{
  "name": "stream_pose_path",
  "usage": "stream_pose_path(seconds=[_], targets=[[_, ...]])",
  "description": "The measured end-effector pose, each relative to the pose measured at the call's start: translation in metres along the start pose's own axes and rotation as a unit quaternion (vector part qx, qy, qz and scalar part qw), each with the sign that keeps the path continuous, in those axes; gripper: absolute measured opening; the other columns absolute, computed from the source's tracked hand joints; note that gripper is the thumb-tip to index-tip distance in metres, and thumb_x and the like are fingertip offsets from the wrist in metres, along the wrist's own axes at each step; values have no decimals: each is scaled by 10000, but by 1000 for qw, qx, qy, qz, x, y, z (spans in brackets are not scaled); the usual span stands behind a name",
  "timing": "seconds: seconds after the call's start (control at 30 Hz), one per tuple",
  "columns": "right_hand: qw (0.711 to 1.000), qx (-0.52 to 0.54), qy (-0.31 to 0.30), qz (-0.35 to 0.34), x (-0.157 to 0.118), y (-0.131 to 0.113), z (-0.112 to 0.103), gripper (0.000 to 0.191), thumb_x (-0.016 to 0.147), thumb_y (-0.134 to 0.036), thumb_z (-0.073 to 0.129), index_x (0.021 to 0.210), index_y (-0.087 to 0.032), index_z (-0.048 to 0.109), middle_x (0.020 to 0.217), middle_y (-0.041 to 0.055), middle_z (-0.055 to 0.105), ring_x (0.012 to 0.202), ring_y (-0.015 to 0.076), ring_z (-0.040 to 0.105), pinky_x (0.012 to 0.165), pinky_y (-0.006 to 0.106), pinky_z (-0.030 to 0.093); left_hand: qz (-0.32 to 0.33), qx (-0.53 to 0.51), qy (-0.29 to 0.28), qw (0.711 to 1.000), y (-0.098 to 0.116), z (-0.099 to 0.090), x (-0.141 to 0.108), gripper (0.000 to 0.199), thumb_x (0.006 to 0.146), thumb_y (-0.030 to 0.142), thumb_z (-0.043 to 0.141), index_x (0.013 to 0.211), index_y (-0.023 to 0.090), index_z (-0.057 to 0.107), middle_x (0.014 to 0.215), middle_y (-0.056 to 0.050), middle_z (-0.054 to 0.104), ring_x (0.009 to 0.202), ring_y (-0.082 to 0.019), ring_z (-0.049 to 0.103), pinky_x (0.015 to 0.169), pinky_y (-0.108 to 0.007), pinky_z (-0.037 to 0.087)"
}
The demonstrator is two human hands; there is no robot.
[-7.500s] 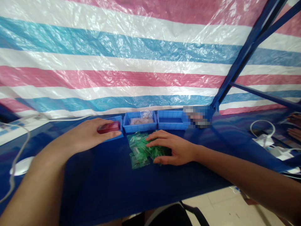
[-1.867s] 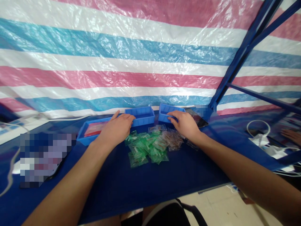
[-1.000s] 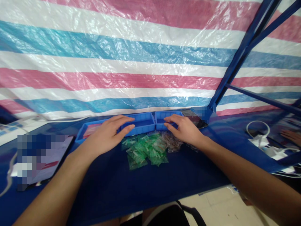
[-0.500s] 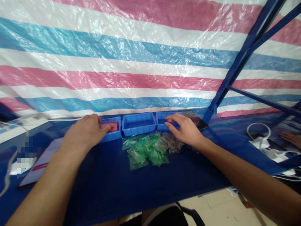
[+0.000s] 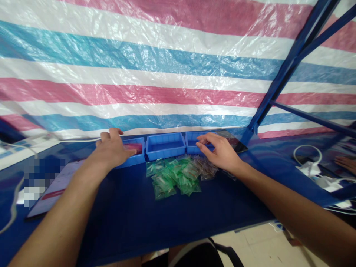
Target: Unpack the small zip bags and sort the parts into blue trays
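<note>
My left hand [image 5: 111, 150] is over the left blue bin [image 5: 133, 160], fingers apart and thumb over the red packets [image 5: 135, 149] inside. The middle blue bin [image 5: 165, 151] has nothing in it. My right hand [image 5: 215, 148], fingers curved and apart with nothing between them, hovers at the right blue bin [image 5: 191, 149], partly hiding it. In front of the bins lies a pile of green packets [image 5: 175, 176], with brownish packets [image 5: 205, 168] at its right, just below my right hand.
A tablet-like device [image 5: 55, 189] lies left, beside my left forearm. A dark flat object [image 5: 232, 141] is behind my right hand. White cables and plugs [image 5: 310, 167] lie right, near another person's hand [image 5: 346, 163]. A blue metal frame [image 5: 278, 81] rises at the right.
My left hand has lifted slightly and its fingers have spread away from the red packets. The right hand has barely moved. The view has shifted a little.
</note>
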State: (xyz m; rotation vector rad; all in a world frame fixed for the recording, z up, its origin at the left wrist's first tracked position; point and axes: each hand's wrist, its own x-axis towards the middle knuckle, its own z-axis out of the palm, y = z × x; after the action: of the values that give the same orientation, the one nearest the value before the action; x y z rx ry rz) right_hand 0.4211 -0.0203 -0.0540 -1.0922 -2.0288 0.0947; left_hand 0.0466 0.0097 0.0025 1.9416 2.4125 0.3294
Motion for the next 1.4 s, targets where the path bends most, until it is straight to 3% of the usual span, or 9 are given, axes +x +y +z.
stream_pose_path(seconds=[0.13,0.33,0.47,0.73,0.83,0.93,1.03,1.13,1.4], targets=[[1000,6,7,1,0,1,0,259,1083,-410,620,1210,-221,744,1039,93,776,976,271,760,938,403,601,1,-27,28,999,0,3,1,904,840,459,848,1544,203,340,1571,-241,365,1478,-517,483,1180,-595,476],[1000,10,9,12,1,-1,-3,269,1081,-417,616,1205,-219,751,1039,93,777,969,270,761,880,383,608,54,-77,110,989,-2,-5,-6,995,784,322,932,1610,231,385,1525,-170,375,1444,-388,540,1266,-494,444],[1000,13,16,13,2,0,-4,265,1082,-403,616,1207,-214,754,1033,87,767,965,261,757,881,376,609,86,-101,176,975,-9,-11,-6,1009,756,361,969,1620,260,459,1521,-146,377,1365,-329,609,1268,-457,473],[1000,6,10,13,2,3,-3,255,1085,-392,618,1209,-214,754,1040,91,769,965,257,752,881,373,603,165,-119,306,930,-6,-30,-23,855,818,320,878,1595,293,522,1560,-100,397,1460,-311,554,1322,-410,415],[1000,5,13,10,2,3,-3,253,1087,-397,620,1202,-215,753,1037,88,770,952,255,751,880,376,604,150,-102,283,942,-7,-30,-21,938,798,358,892,1636,272,479,1578,-116,416,1440,-322,573,1329,-432,405],[1000,8,18,-1,2,5,-2,250,1082,-401,633,1186,-208,753,1012,84,765,931,254,748,879,381,603,108,-53,213,970,-17,-21,-9,1099,759,415,927,1692,204,386,1564,-187,459,1430,-385,586,1269,-482,478],[1000,11,20,-4,2,6,-1,238,1076,-388,648,1183,-203,753,998,83,760,923,253,748,864,378,603,91,15,158,983,-27,-12,0,993,861,516,822,1658,103,398,1493,-275,525,1473,-487,529,1231,-589,476],[1000,13,17,-3,2,6,-2,214,1071,-360,658,1179,-202,754,1003,80,758,920,248,750,852,368,602,79,46,144,985,-31,-13,-1,919,923,625,703,1634,124,407,1514,-306,513,1456,-531,527,1165,-663,494],[1000,11,17,-1,2,6,-2,200,1069,-346,658,1177,-208,755,1003,76,757,917,248,747,834,364,596,-8,71,58,996,-27,-23,-8,1122,901,910,488,1635,68,374,1521,-384,508,1415,-621,525,1087,-750,479]])
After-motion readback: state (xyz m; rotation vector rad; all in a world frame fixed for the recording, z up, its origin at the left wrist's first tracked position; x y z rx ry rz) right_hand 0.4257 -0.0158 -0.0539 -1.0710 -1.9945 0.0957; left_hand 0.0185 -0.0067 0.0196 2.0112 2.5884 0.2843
